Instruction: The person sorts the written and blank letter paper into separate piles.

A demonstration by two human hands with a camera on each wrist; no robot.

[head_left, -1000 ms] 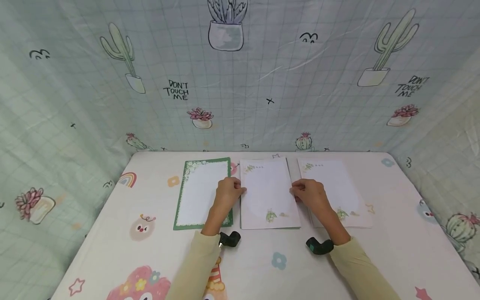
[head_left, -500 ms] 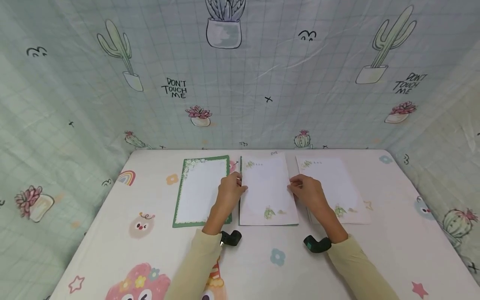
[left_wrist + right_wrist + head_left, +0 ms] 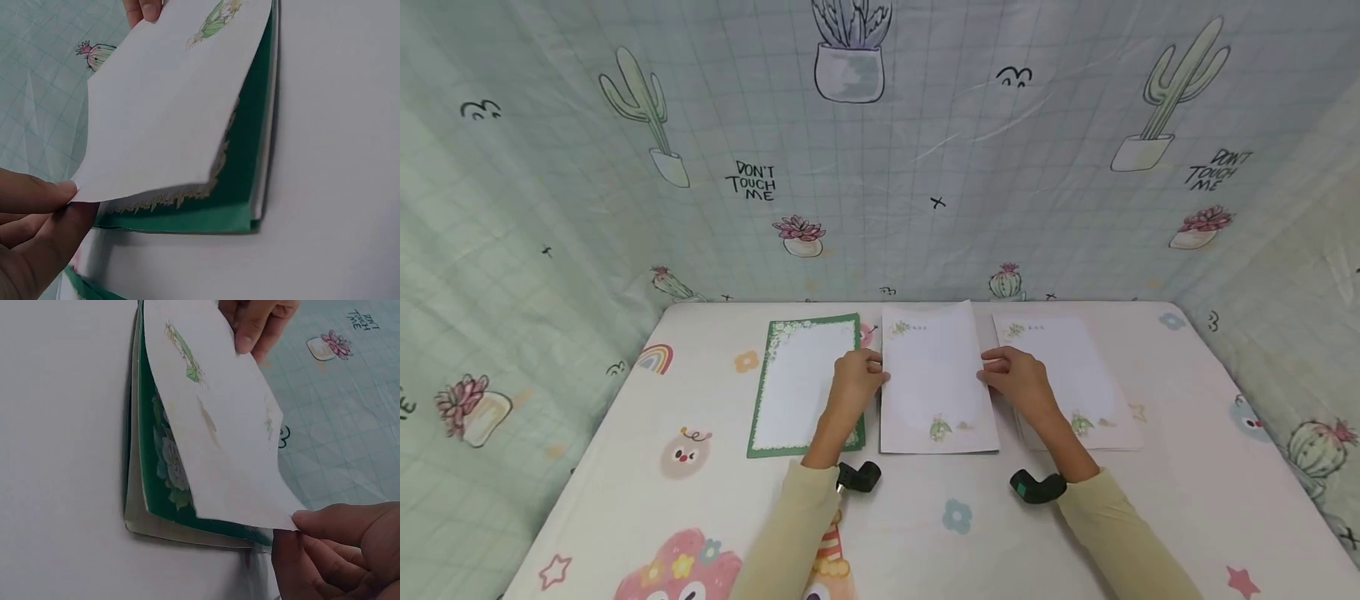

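Observation:
At the middle of the table, both hands hold a white sheet of letter paper (image 3: 932,375) with small green plant prints. My left hand (image 3: 853,383) pinches its left edge between thumb and fingers, and my right hand (image 3: 1021,383) pinches the right edge. Both wrist views show this sheet (image 3: 156,125) bowed and raised over a green-bordered sheet (image 3: 240,209), which tops a thin stack. In the right wrist view, blue-grey flower prints (image 3: 174,464) show on the green border. How many sheets lie below is unclear.
Left of the middle stack lies another stack of green-bordered paper (image 3: 805,387). White plant-printed sheets (image 3: 1067,375) lie on the right, partly under my right hand and forearm. A patterned cloth (image 3: 880,167) hangs behind the table (image 3: 925,550). A black device sits at each wrist.
The held sheet has risen a little from the middle stack, its far edge now farther up toward the cloth. Both hands keep their pinch on it. The side stacks stay where they were.

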